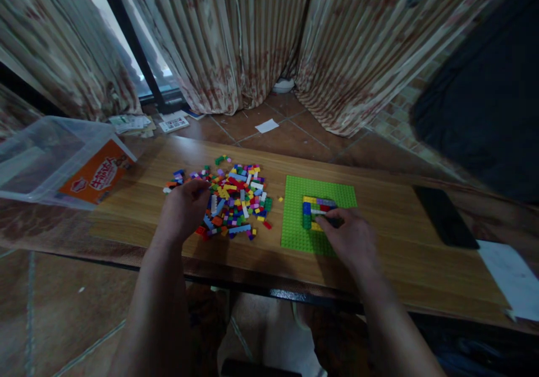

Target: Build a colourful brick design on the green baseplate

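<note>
My right hand [351, 237] is over a green studded baseplate [292, 214], its thumb and fingers pinched at the right end of a white building brick [319, 212]. Around that brick, a small framework of bricks stands on the plate: blue and green bricks [307, 217] on the left side, yellow and purple ones along the far side. The fingers hide part of its right side. At the left part of a pile of loose coloured bricks [238, 197], my left hand [187, 206] has its fingers curled together. Whatever is between those fingertips is hidden.
A clear plastic bin [54, 141] with an orange label stands at the table's left end. On the right of the wooden table [391, 253] lie a black phone-like slab [445, 215] and a white sheet [511, 279]. Curtains [236, 40] hang beyond the table.
</note>
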### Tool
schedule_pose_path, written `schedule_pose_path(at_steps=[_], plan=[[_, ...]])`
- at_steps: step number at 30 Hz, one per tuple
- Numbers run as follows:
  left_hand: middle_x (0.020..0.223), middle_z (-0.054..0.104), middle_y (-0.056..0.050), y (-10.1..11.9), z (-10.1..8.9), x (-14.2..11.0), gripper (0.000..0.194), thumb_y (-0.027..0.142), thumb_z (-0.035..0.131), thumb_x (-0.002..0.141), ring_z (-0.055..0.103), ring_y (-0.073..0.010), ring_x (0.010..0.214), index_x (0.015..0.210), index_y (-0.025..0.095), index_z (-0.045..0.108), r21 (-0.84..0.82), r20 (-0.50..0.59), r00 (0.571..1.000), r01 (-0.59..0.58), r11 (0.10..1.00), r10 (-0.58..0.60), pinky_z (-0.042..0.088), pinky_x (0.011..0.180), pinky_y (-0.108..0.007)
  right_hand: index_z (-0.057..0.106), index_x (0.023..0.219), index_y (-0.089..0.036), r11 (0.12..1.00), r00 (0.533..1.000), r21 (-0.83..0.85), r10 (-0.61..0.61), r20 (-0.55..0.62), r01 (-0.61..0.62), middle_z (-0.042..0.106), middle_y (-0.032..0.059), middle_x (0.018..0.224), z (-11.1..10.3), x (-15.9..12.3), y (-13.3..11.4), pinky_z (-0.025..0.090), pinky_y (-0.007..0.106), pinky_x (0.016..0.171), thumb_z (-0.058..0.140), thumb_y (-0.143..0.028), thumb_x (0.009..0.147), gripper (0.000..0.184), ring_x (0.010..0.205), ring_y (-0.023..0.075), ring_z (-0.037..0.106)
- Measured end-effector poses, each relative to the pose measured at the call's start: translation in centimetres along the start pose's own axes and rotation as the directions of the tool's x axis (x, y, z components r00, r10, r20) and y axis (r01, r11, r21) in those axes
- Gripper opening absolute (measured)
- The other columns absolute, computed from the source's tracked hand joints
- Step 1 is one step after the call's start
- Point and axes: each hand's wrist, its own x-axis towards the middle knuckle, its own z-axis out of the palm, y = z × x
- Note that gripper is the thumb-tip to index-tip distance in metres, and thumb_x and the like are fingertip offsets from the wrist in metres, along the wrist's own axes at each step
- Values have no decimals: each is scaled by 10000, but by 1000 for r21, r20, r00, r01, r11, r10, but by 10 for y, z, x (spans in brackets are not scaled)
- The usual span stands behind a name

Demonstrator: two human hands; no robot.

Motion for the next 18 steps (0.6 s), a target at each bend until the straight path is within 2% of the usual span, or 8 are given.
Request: schedule_pose_path(at_steps=[7, 12, 18], plan=[[817, 733, -50, -5, 2, 1, 350, 308, 544, 774, 643, -184, 724, 1027, 148, 726, -39, 1, 1000, -13, 999, 13, 479, 656, -244, 698, 819, -206, 999, 1000, 43, 24, -17, -23, 630, 77, 890, -1, 1, 2, 461, 371, 743, 593, -439, 803, 256, 765, 221, 606], [853, 738, -60, -3, 1, 1, 366, 305, 544, 778, 656, -188, 750, 1058, 148, 719, -41, 17, 1000, 11, 999, -10, 476, 661, -246, 723, 863, -216, 999, 1000, 36, 7, 1, -7, 632, 75, 898, -3, 2, 5, 460, 377, 754, 610, -459, 804, 274, 793, 232, 611], [839, 738, -62, -1, 1, 0, 366, 299, 546, 778, 654, -187, 727, 1061, 144, 720, -21, 14, 1000, 17, 1000, -17, 464, 635, -242, 734, 903, -222, 998, 997, 64, -10, 70, 5, 624, 72, 928, -9, 3, 15, 467, 370, 748, 592, -452, 813, 285, 789, 216, 615]])
